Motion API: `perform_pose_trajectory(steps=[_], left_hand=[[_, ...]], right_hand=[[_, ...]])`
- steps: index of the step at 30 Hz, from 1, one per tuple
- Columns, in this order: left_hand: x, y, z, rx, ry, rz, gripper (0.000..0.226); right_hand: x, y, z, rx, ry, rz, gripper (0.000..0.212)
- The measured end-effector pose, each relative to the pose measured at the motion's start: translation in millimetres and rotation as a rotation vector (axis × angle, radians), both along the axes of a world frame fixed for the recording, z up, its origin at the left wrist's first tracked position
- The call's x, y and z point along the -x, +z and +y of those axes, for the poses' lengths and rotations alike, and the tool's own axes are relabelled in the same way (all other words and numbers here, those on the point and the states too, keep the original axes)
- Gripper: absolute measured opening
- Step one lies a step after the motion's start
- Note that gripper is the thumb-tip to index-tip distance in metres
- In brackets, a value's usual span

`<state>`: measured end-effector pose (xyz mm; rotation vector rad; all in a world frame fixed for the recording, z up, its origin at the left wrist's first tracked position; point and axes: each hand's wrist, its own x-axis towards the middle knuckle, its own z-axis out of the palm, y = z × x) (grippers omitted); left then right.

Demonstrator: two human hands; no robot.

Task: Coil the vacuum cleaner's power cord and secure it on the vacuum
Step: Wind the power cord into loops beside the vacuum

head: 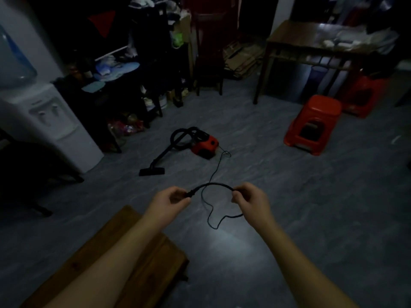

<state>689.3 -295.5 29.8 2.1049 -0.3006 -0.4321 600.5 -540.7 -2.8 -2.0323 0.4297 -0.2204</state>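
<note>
A small red and black vacuum cleaner [203, 144] sits on the grey floor in the middle of the room, its black hose and floor nozzle [152, 171] stretched to the left. Its thin black power cord [210, 185] runs from the vacuum's right side across the floor towards me. My left hand [172, 198] pinches the plug end of the cord. My right hand [249, 197] pinches the cord a short way along. Between the two hands the cord arches upward. Below my right hand a slack loop lies on the floor.
A white water dispenser [51, 121] stands at the left, beside dark cluttered shelves [124, 70]. Two red plastic stools [313, 124] sit at the right near a wooden table [311, 38]. A wooden bench [133, 258] is under my left forearm.
</note>
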Motion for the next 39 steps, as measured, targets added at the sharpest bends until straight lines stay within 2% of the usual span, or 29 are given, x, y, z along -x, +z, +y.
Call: perform_pose_trajectory(steps=[3, 5, 9, 15, 20, 22, 25, 29, 34, 39], left_hand=[[2, -1, -49, -0.096, -0.097, -0.067, 0.016], [-1, 4, -78, -0.172, -0.161, -0.188, 0.022], [-22, 22, -140, -0.197, -0.308, -0.449, 0.02], [-72, 25, -221, -0.272, -0.415, -0.676, 0.025], [-139, 8, -293, -0.18, -0.565, -0.73, 0.016], [-173, 4, -327, -0.201, -0.638, -0.742, 0.022], [-214, 5, -374, -0.174, -0.742, -0.699, 0.025], [-255, 15, -438, -0.088, -0.852, -0.641, 0.015], [-289, 12, -511, 0.05, -0.801, -0.601, 0.012], [-317, -6, -583, 0.131, -0.665, -0.523, 0.013]], right_hand=[[3, 25, -50, 0.037, -0.018, -0.042, 0.007], [6, 41, -76, 0.059, -0.029, -0.075, 0.007], [2, 61, -124, 0.097, -0.096, -0.131, 0.008], [-26, 63, -186, 0.165, -0.214, -0.157, 0.011], [-81, 57, -238, 0.212, -0.241, -0.124, 0.011], [-107, 57, -261, 0.223, -0.28, -0.11, 0.011], [-135, 63, -293, 0.218, -0.347, -0.106, 0.012], [-161, 70, -334, 0.195, -0.44, -0.113, 0.007], [-187, 61, -399, 0.148, -0.522, -0.141, 0.01], [-216, 11, -475, 0.043, -0.5, -0.034, 0.007]])
